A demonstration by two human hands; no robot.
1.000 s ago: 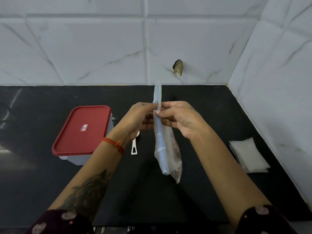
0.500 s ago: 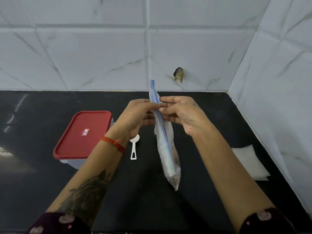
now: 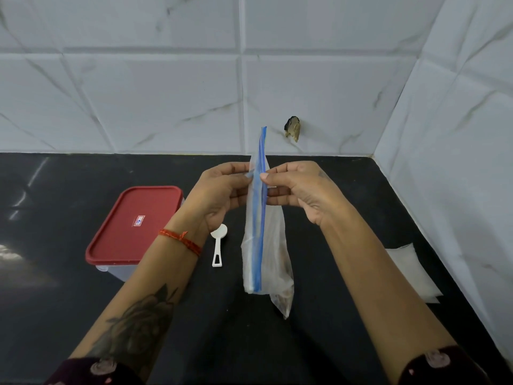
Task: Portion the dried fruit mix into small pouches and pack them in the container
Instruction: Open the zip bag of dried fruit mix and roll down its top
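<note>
Both hands up above the middle of the counter (image 3: 69,315), with the zip bag (image 3: 259,240) hanging between them. Left hand (image 3: 222,195) at 9 o'clock of the blue strip (image 3: 261,162), thumb and curled fingers pinching one lip; right hand (image 3: 299,190) at 3 o'clock, pinching the other lip the same way. Strip seen edge-on and looking pressed together along most of its length; whether already parted at the pinch, cannot tell. Some brownish fruit mix (image 3: 283,295) low in the bag, bottom corner near the counter.

Box (image 3: 133,229) with red lid on, at 9 o'clock of the bag. White scoop (image 3: 217,247) flat on the counter just beside the left wrist. Flat pouches (image 3: 410,270) at 3 o'clock, near the wall.

Risks, as judgement: too hard a pull at the seal, then a sudden opening and fruit thrown out. Grip only on thin plastic, so possible slip of one lip and the bag tipping sideways. Bag swinging low, possible knock on the scoop. Lid not yet off, so no place ready for packing.
</note>
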